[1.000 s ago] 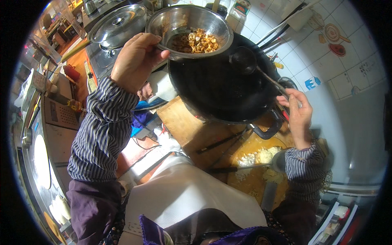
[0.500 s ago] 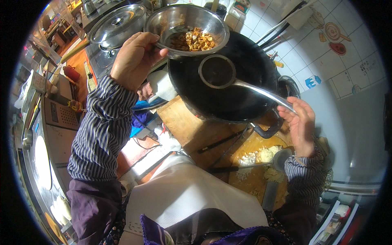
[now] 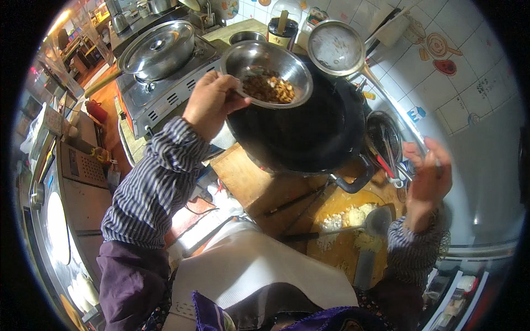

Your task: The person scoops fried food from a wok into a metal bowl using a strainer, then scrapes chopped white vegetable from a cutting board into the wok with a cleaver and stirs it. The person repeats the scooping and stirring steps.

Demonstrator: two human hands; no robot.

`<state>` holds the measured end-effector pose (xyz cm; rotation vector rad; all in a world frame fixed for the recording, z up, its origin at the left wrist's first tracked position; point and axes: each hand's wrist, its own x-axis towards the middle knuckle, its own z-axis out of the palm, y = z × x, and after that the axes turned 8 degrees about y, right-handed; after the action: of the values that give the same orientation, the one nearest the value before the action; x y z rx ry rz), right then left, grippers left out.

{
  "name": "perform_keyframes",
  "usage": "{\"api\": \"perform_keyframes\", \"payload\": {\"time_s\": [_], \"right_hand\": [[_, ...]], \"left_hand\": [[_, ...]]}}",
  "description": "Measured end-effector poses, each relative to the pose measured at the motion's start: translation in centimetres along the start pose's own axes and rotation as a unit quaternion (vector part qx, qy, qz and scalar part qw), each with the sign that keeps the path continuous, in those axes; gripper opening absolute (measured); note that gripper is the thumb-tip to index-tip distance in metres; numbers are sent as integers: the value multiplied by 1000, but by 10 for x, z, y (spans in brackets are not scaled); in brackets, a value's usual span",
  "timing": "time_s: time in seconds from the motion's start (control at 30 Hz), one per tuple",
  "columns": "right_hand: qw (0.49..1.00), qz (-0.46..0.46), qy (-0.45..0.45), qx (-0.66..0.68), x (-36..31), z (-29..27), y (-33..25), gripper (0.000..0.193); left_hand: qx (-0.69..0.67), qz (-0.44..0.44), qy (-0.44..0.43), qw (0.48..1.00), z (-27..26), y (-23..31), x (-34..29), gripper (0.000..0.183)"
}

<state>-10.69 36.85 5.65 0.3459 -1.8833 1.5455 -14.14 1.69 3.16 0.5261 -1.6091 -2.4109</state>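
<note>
My left hand [image 3: 211, 103] grips the near rim of a steel bowl [image 3: 264, 59] and holds it above a large black wok [image 3: 309, 132]. The bowl holds brown and yellow chopped food [image 3: 269, 88]. My right hand [image 3: 425, 179] holds the end of a long handle at the right. That handle belongs to a steel ladle [image 3: 338, 47], whose round cup is raised above the wok's far edge. The wok looks empty and dark inside.
A steel pot with a lid [image 3: 159, 48] sits on a burner at the upper left. A wooden chopping board [image 3: 342, 231] with chopped white bits and a cleaver lies below the wok. A tiled wall [image 3: 458, 71] is at the right, with a utensil holder [image 3: 385, 140] beside the wok.
The ladle has lifted out of the wok and swung up to its far edge. My right hand rose with the handle. The bowl dropped slightly toward the wok.
</note>
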Motion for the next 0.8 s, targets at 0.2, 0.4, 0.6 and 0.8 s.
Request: {"api": "perform_keyframes", "payload": {"time_s": [0.2,0.4,0.6,0.8], "right_hand": [[932,-266,-204,-141,-48,23,17,24],[951,-252,-159,-81,-63,17,20,25],[995,-46,-23,85,-70,19,20,21],[970,109,161,148,-59,-31,20,24]], "left_hand": [[-105,-120,-2,987,17,-2,0,6],[-104,-90,-27,990,18,-3,-6,6],[-77,-51,-71,993,15,-10,-8,5],[-75,-48,-37,995,3,-15,-11,4]]}}
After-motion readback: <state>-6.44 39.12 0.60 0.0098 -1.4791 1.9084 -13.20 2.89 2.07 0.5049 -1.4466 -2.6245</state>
